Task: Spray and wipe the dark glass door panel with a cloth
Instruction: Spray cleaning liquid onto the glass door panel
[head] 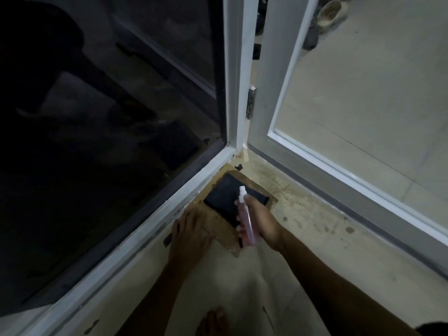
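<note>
At the left of the view the dark glass door panel [97,117] stands in its white frame [150,214] and reaches down to the floor [303,214]. No wet streak can be made out on the glass, but it is very dark, so I cannot tell for sure.

Just beside the bottom rail, in the corner, a dark folded cloth [225,200] lies on a brown mat [266,197]. The right hand [257,221] holds a small pink spray bottle [247,224], its fingers curled round the body, the white nozzle pointing up and away over the cloth. The left hand [191,229] lies on the mat next to the cloth with fingers spread flat, holding nothing.

I judge this is the start of the work: 2 tools are gathered, and neither spraying nor wiping of the panel is under way. Next, the left hand should take up the cloth, and the right must turn the nozzle toward the glass, because now it does not face the panel. Beyond, a second door leaf [278,117] stands open to the right.
</note>
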Demonstrator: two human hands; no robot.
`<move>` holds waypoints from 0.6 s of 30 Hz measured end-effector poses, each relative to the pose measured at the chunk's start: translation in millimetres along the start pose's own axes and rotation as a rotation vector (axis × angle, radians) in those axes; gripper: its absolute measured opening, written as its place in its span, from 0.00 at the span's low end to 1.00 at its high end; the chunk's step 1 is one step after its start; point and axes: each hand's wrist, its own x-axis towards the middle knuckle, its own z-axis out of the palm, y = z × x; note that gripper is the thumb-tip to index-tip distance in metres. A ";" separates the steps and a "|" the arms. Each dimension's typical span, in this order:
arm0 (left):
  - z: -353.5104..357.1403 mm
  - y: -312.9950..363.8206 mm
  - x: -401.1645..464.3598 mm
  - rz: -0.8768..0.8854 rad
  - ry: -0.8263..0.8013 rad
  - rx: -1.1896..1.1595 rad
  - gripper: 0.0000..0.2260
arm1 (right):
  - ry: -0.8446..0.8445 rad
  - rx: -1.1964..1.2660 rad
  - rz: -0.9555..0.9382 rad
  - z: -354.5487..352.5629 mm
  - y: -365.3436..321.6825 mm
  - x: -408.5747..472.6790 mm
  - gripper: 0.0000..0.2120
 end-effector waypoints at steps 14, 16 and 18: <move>-356.8 139.7 -80.5 0.260 0.045 -0.267 0.24 | 0.088 0.270 -0.001 6.0 -228.5 -304.2 0.26; -410.1 165.2 -88.0 0.322 0.097 -0.247 0.23 | 0.089 0.323 -0.020 3.6 -274.9 -359.7 0.24; -462.6 192.1 -95.4 0.393 0.110 -0.229 0.22 | 0.098 0.371 -0.048 0.1 -314.7 -410.6 0.23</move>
